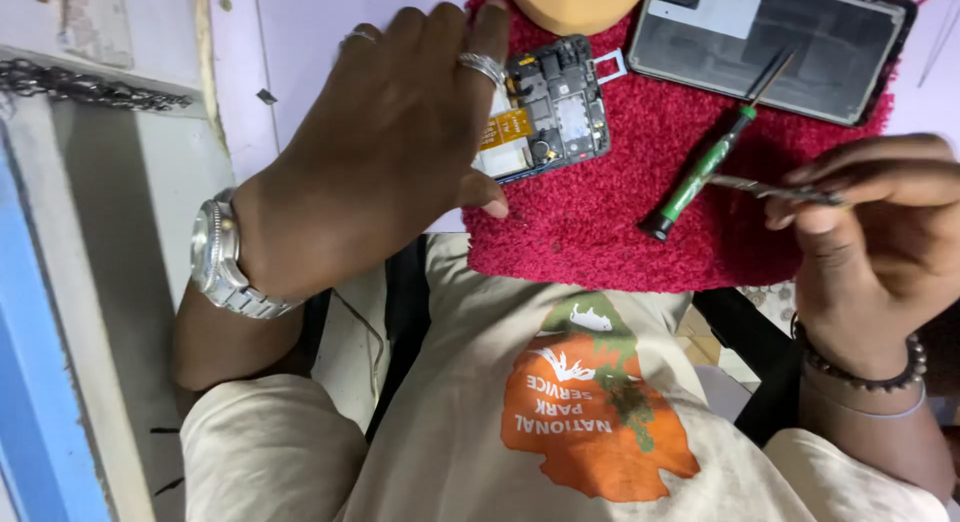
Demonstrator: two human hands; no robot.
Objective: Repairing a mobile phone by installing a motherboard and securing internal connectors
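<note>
Left hand (400,132): palm down, fingers spread and slightly curled, fingertips resting at the near left edge of the red mat (620,222), thumb tip touching it. Wrist bent, forearm running back from the mat's left corner. Right hand (870,222): raised off the mat's right edge, fingers pinched together, wrist flexed.

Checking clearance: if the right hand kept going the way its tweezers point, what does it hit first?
The right hand holds thin metal tweezers pointing toward the green-handled screwdriver on the red mat. The screwdriver's handle looks first in line, though the tweezers may be passing above it; depth is unclear.
</note>
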